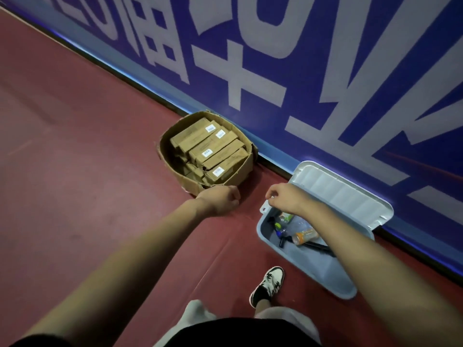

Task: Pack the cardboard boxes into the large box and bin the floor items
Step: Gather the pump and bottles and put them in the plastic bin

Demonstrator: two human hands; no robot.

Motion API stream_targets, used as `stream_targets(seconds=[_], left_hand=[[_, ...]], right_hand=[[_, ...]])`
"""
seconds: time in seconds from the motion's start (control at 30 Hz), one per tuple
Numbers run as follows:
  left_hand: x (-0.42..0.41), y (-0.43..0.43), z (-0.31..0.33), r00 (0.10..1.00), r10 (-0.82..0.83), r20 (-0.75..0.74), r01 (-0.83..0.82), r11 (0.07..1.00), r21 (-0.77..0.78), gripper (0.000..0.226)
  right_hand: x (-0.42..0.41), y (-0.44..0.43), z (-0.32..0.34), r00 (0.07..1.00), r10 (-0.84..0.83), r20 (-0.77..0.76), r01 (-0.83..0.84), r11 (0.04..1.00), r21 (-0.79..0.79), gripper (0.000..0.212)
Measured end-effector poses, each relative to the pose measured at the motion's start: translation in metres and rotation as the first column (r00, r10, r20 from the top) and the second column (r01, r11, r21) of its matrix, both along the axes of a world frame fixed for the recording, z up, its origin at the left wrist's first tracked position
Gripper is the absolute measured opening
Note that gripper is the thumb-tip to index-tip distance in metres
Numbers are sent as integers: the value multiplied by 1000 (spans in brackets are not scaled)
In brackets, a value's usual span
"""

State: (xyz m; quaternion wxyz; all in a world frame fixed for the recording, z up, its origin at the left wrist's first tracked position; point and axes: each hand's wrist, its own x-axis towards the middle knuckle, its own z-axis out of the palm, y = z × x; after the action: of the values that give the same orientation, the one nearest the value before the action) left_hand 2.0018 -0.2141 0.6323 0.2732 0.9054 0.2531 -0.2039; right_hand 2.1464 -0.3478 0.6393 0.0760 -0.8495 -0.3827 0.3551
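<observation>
A large open cardboard box stands on the red floor against the blue wall, and several long small cardboard boxes lie packed inside it. To its right stands a blue bin with its white lid flipped open against the wall. Inside lie plastic bottles and dark items. My left hand hovers at the big box's near rim with curled fingers and nothing visible in them. My right hand hangs over the bin's far corner with curled fingers. A small pale spot shows at its fingertips, but I cannot make out what it is.
A blue wall banner with large white characters runs diagonally behind the box and the bin. My right foot in a black-and-white sneaker stands just left of the bin. Red floor spreads out to the left.
</observation>
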Motion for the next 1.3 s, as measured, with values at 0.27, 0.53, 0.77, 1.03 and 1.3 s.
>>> stream_targets(seconds=[0.27, 0.53, 0.77, 1.03, 1.3], left_hand=[[-174, 50, 43, 957, 279, 82, -281, 959, 15, 27], [-315, 79, 39, 822, 569, 38, -568, 823, -25, 28], [-433, 119, 19, 613, 789, -41, -790, 612, -43, 28], [-554, 154, 9, 355, 930, -94, -934, 348, -81, 28], [-694, 154, 4, 80, 995, -56, -994, 75, -82, 27]], right_hand=[[-139, 93, 36, 946, 311, 88, -313, 950, 9, 21], [-270, 174, 38, 694, 694, 189, -683, 719, -130, 28], [-366, 259, 8, 480, 862, 160, -837, 505, -211, 29], [-489, 374, -10, 279, 957, 82, -931, 290, -220, 28], [-656, 429, -3, 53, 993, 103, -982, 70, -178, 31]])
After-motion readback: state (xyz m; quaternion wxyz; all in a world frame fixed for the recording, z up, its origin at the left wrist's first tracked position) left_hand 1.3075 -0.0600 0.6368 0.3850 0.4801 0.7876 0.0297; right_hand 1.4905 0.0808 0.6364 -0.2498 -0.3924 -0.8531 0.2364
